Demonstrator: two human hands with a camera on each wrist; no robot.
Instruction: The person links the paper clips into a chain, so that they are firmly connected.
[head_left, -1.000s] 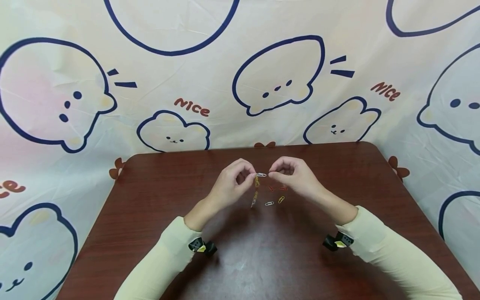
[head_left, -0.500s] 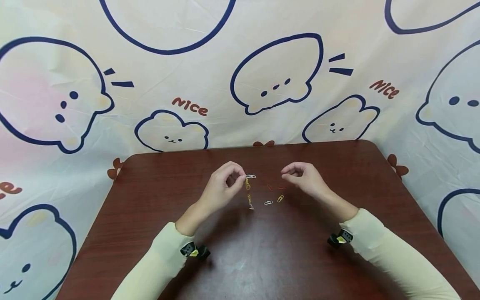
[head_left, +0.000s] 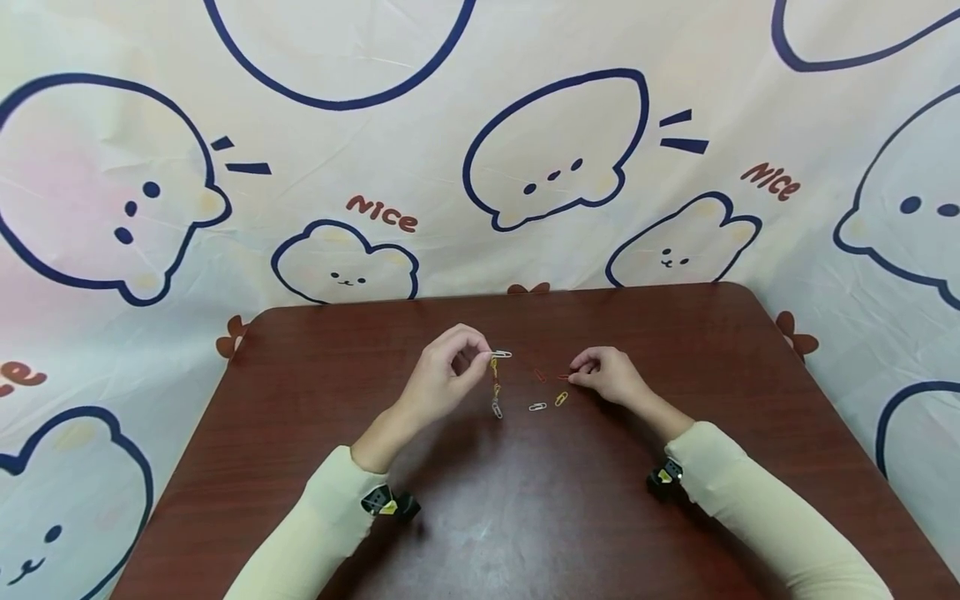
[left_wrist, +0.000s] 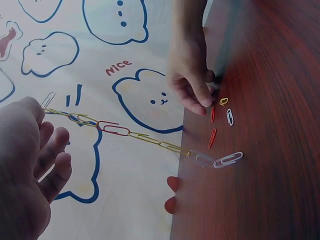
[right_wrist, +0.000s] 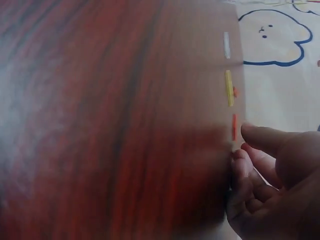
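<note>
My left hand [head_left: 442,371] pinches a white paper clip [head_left: 502,354] between thumb and fingertips. From it hangs a chain of linked clips, yellow, red and yellow, with white ones [left_wrist: 229,159] at its lower end. My right hand [head_left: 611,375] is low over the table, thumb and fingertips at the end of a red clip [head_left: 564,377]. In the right wrist view a small gap shows between the thumb and that red clip [right_wrist: 234,127]; the fingers are bent, and nothing is seen held.
On the brown table [head_left: 480,533], a second red clip [head_left: 540,376], a yellow clip [head_left: 561,399] and a white clip [head_left: 537,407] lie between the hands. Behind the table hangs a cloth [head_left: 442,250] with cartoon drawings.
My left hand has moved left with the chain, which now hangs straighter. My right hand drew away to the right, then came down to the red clip.
</note>
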